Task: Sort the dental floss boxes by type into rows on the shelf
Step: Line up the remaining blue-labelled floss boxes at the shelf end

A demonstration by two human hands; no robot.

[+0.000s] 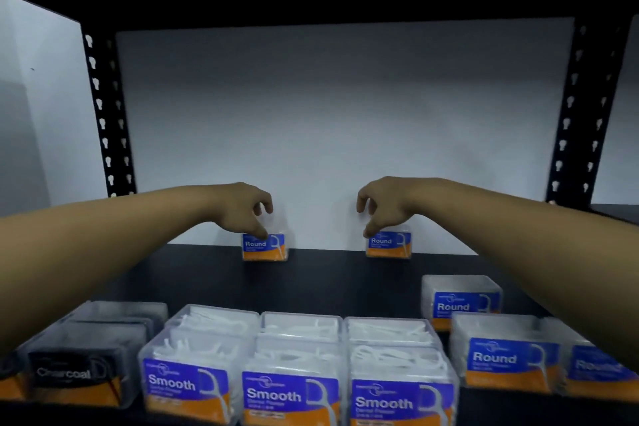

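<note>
Two "Round" floss boxes stood upright at the far edge of the black shelf [345,280], against the white back wall, well apart. The left hand [242,209] pinched the top of the left box [264,247]; the right hand [383,206] pinched the top of the right box [389,245]. Nearer, a "Charcoal" box [79,370] sat left, three "Smooth" boxes [294,387] in the middle, more "Round" boxes [501,353] right.
</note>
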